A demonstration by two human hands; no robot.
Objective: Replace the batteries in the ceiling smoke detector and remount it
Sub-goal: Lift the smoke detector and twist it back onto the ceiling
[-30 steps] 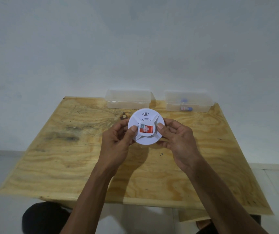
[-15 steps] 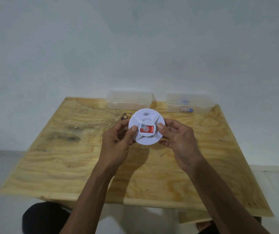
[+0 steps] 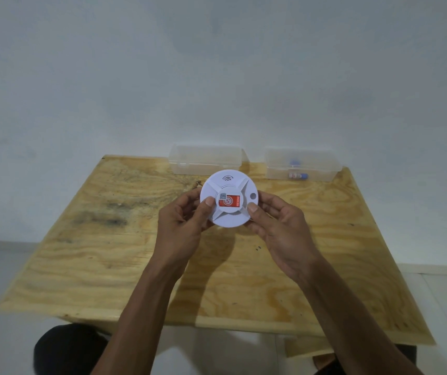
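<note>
The task looks to be at an early stage, or else between steps: the smoke detector (image 3: pixel 229 199) is off any ceiling and in the person's hands, its round white body apparently in one piece, with no battery compartment showing open and no loose battery in either hand. Whether the cells inside are old or new cannot be told from this view. What seems left, at the least, is getting at the battery bay and later remounting the unit. The detector is held above the desk (image 3: pixel 108 266), over the middle of its far half, with its face towards the camera: a red label at the centre, a small wave mark near the top, a small round hole at the right. The left hand (image 3: pixel 183 228) grips the left rim, thumb on the front and fingers curled behind; the right hand (image 3: pixel 279 228) grips the right rim the same way, thumb just below the hole. Both hands are closed on the detector, as for a twist. Along the desk's far edge stand two clear plastic boxes: the left box (image 3: pixel 206 159) looks empty, the right box (image 3: pixel 302 165), near the far right corner, holds small blue-tipped items that may be batteries.
</note>
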